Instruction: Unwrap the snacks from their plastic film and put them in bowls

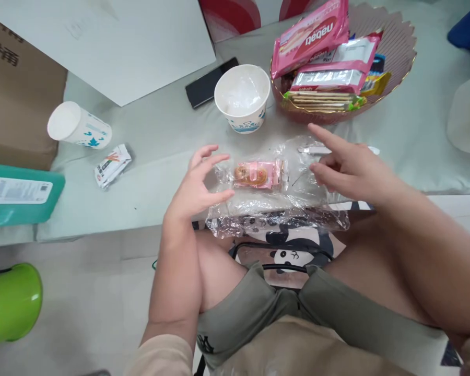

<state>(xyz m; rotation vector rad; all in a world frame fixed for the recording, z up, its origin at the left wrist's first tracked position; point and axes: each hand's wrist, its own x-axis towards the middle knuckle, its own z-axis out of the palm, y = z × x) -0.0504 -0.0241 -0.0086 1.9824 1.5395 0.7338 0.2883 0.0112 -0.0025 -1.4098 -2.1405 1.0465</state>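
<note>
A small wrapped snack (pixel 254 174) in clear and pink packaging lies on a crumpled clear plastic bag (pixel 243 203) at the table's front edge. Just left of the snack is my left hand (pixel 196 185), its thumb and fingers spread apart with nothing between them. On the other side, my right hand (pixel 348 167) hovers over the bag's right part, index finger stretched out and the other fingers partly bent; I see nothing held in it. Partly behind the right hand lies a white plastic utensil (pixel 313 150). A white paper bowl (pixel 243 96) stands beyond the snack.
A scalloped basket (pixel 401 57) of packaged snacks stands back right. Near the bowl lies a black phone (pixel 209 83). Leftward are a tipped paper cup (pixel 80 125), a small white packet (pixel 113 166) and a teal box (pixel 23 193). A green bin (pixel 13 303) is on the floor.
</note>
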